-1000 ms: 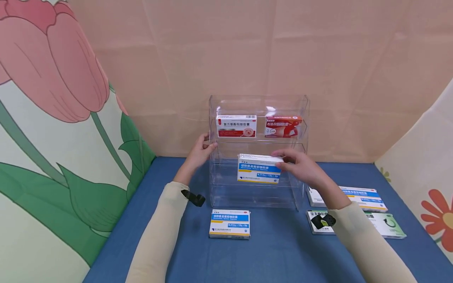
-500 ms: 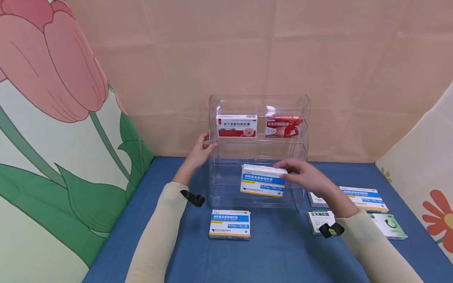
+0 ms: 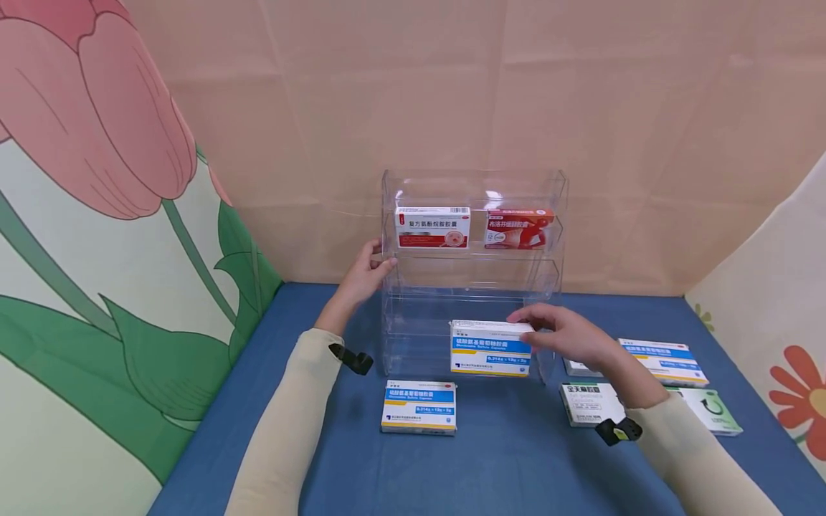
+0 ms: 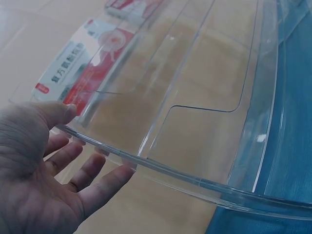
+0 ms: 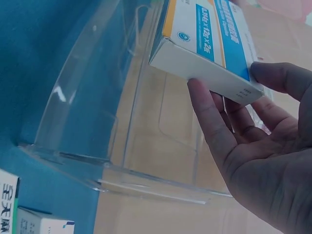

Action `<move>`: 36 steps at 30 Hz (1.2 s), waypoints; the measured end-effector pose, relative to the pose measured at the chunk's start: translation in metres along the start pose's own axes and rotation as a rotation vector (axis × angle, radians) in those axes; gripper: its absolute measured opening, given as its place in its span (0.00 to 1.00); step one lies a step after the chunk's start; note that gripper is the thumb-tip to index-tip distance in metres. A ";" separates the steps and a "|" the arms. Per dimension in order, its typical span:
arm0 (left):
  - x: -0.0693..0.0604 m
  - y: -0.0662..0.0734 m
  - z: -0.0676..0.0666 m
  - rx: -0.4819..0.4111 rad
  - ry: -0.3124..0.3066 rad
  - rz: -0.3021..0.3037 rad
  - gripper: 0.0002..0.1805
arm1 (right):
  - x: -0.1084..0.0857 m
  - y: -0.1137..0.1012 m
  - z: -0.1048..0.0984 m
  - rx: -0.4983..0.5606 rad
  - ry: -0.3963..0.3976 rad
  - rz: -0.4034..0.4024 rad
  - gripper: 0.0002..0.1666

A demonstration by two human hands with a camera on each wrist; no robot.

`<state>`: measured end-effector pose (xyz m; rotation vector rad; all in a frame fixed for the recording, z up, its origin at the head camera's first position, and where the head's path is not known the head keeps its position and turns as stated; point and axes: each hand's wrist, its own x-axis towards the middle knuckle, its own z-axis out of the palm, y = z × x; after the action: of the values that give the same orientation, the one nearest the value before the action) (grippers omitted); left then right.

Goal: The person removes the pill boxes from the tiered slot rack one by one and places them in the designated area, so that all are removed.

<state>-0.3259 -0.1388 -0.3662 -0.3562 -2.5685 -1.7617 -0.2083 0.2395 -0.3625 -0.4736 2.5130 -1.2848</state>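
Observation:
My right hand (image 3: 568, 333) pinches the right end of a blue-and-white box (image 3: 490, 349), thumb on its front and fingers behind. The box is in front of the lower tiers of a clear rack (image 3: 474, 274); whether it touches the rack I cannot tell. In the right wrist view the held box (image 5: 209, 44) shows its white end, with the hand (image 5: 273, 146) at it. My left hand (image 3: 363, 276) holds the rack's left side. The left wrist view has the left hand (image 4: 63, 170) with its thumb and fingers at the clear edge (image 4: 195, 181).
On an upper tier stand a white-and-red box (image 3: 432, 228) and a red box (image 3: 519, 229). A second blue-and-white box (image 3: 419, 407) lies before the rack. At the right lie another blue-and-white box (image 3: 665, 362), a white-and-green box (image 3: 590, 403) and a green-ended box (image 3: 708, 411).
The right hand has moved down and slightly right with the box, from in front of the middle tier to the lower part of the rack. The left hand has stayed at the rack's side.

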 end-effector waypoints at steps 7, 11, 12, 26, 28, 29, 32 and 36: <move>0.000 0.001 0.001 0.003 -0.006 -0.023 0.31 | -0.010 0.010 0.000 -0.007 -0.028 0.017 0.26; 0.000 0.000 0.000 0.003 -0.010 -0.027 0.31 | -0.017 0.015 0.001 0.024 -0.050 0.022 0.25; 0.000 0.000 0.001 0.002 -0.011 -0.028 0.31 | -0.018 0.017 0.001 0.032 -0.054 0.022 0.25; -0.002 0.002 0.001 -0.010 -0.006 -0.039 0.30 | -0.030 0.042 0.008 0.090 -0.170 0.052 0.22; -0.002 0.001 0.001 -0.010 -0.004 -0.037 0.29 | -0.031 0.044 0.010 0.101 -0.191 0.047 0.21; -0.002 0.001 0.001 -0.008 -0.004 -0.037 0.29 | -0.031 0.045 0.011 0.103 -0.199 0.049 0.21; -0.002 0.000 0.001 -0.006 -0.003 -0.029 0.29 | -0.031 0.046 0.013 0.108 -0.218 0.054 0.21; -0.002 -0.001 0.000 -0.002 -0.002 -0.025 0.29 | -0.032 0.049 0.016 0.113 -0.229 0.070 0.22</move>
<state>-0.3241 -0.1391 -0.3677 -0.3277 -2.5835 -1.7726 -0.1813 0.2680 -0.4087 -0.4734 2.2363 -1.2610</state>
